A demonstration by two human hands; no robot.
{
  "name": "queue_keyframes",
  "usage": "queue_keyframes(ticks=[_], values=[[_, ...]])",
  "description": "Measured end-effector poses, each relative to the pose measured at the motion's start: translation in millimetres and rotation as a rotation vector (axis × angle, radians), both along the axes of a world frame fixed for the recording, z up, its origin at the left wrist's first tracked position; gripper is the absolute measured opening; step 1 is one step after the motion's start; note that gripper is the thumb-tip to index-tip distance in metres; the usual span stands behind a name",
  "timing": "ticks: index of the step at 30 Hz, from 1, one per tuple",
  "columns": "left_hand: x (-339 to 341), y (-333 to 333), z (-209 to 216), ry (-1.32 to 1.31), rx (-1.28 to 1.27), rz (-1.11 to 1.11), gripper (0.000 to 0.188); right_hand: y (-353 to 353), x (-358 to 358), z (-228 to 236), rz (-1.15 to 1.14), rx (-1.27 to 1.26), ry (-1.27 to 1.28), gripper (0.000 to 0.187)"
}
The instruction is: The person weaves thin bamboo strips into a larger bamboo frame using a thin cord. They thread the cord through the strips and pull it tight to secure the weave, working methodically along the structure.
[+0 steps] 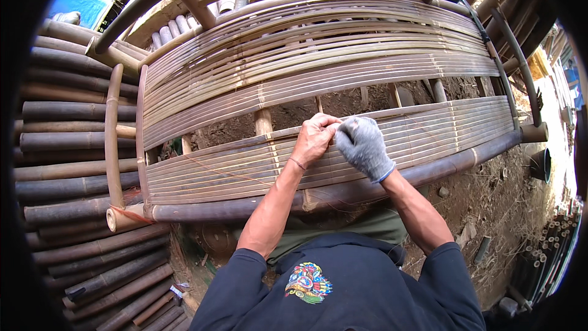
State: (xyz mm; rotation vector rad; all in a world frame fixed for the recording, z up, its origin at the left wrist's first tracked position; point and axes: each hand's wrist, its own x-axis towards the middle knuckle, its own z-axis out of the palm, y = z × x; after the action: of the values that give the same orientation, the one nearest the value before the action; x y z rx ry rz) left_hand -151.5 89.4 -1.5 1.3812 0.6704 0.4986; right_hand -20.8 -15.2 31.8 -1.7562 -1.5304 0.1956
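In front of me stands a bamboo bench with a seat of long split bamboo slats (pixel 373 43). My bare left hand (pixel 314 140) and my right hand (pixel 362 147), in a grey knit glove, meet over the inner edge of the near slat panel (pixel 233 170). The fingers of both are closed, fingertips together; whatever lies between them is too small or hidden to name. A thin reddish-brown cord (pixel 228 173) trails across the near slats, left of my left wrist. Between near and far slats is a long gap, where crosspieces (pixel 263 121) show.
Dark bamboo poles (pixel 79 141) are stacked along the left. The bench's thick front pole (pixel 429 171) runs between my body and the slats. At the right rise a curved armrest (pixel 520 61) and, lower down, a bundle of thin canes (pixel 554 245). Dirt ground (pixel 490 208) lies below.
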Motion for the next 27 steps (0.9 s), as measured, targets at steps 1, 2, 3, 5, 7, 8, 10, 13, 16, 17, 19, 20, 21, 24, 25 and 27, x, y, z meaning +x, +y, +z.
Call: queue_keyframes(ticks=[1,2,3,5,7,8,10,13,16,17,19,20,21,24,25,27], values=[[0,-1,0,0.001,0.143,-0.055,0.018,2,5,1,-0.049,-0.038,0.209,0.015],[0,0,1,0.005,0.249,-0.065,0.018,4,11,2,-0.106,-0.071,0.286,0.019],[-1,1,1,0.031,0.327,-0.096,0.018,8,18,2,-0.097,-0.118,0.342,0.018],[-5,6,2,0.057,0.226,-0.103,0.019,11,27,-1,0.007,-0.078,0.343,0.023],[-7,10,1,0.035,-0.124,-0.068,0.02,10,29,-5,-0.005,-0.11,0.692,0.026],[-8,13,1,0.025,-0.194,-0.07,0.02,10,29,-7,-0.031,-0.154,0.868,0.03],[-9,15,-2,-0.042,-0.234,-0.098,0.019,8,25,-12,0.062,-0.077,0.624,0.034],[-8,16,-5,-0.057,-0.184,-0.153,0.018,7,19,-16,0.121,0.062,0.251,0.029],[-8,16,-6,-0.018,-0.112,-0.156,0.017,9,16,-15,0.064,0.021,0.155,0.02],[-8,16,-6,-0.007,-0.12,-0.147,0.017,10,16,-14,0.044,-0.001,0.142,0.018],[-9,17,-5,0.02,-0.082,-0.14,0.017,12,14,-12,0.008,-0.041,0.089,0.014],[-9,17,-4,0.039,-0.038,-0.141,0.017,13,13,-11,-0.008,-0.062,0.051,0.014],[-9,18,-3,0.062,0.003,-0.145,0.017,13,12,-11,-0.026,-0.08,0.011,0.015],[-7,16,-2,0.107,0.07,-0.083,0.018,14,6,-11,-0.084,-0.1,-0.099,0.018],[-6,14,-2,0.061,0.029,-0.043,0.019,15,4,-12,-0.092,-0.097,-0.062,0.018],[-4,10,-1,-0.042,-0.055,0.029,0.02,15,1,-13,-0.111,-0.117,0.017,0.018]])
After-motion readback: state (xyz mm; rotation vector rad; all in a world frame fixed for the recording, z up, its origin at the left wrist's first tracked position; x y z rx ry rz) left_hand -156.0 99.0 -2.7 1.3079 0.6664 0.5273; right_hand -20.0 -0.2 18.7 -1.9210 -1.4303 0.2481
